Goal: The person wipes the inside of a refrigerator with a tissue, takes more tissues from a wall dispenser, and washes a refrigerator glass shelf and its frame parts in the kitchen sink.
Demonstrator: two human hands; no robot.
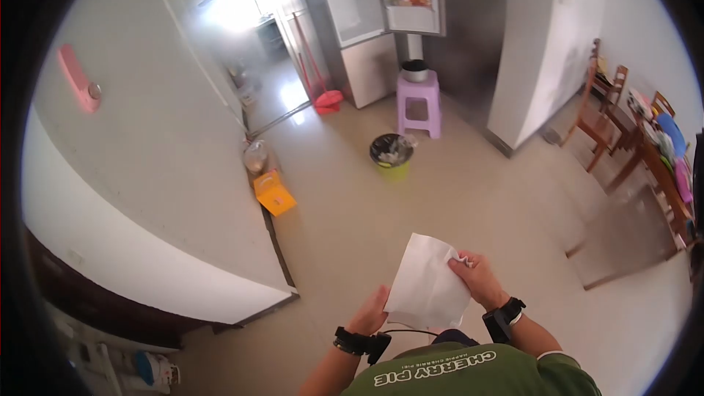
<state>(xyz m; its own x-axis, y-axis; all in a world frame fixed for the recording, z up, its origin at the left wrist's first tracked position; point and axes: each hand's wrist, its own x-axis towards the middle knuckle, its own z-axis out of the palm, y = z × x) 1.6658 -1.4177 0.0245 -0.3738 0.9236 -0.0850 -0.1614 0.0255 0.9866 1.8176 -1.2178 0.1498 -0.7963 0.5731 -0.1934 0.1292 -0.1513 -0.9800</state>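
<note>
A white sheet that looks like paper or a paper towel [427,282] is spread between my two hands, in front of my green shirt. My right hand [477,277] pinches its upper right edge, where the sheet is crumpled. At the lower left edge is my left hand [369,312], its fingers partly hidden by the sheet and closed along that side. Dark straps with small devices circle both wrists. Beyond the sheet, a lime-green trash bin [394,170] with a black liner and some clear plastic stands on the floor.
A purple stool [419,95] bears a pot [415,70] before an open fridge [352,0]. A red dustpan [328,101] leans near the doorway. An orange box [274,193] lies by the left wall. Wooden chairs [595,128] and a cluttered table stand at right.
</note>
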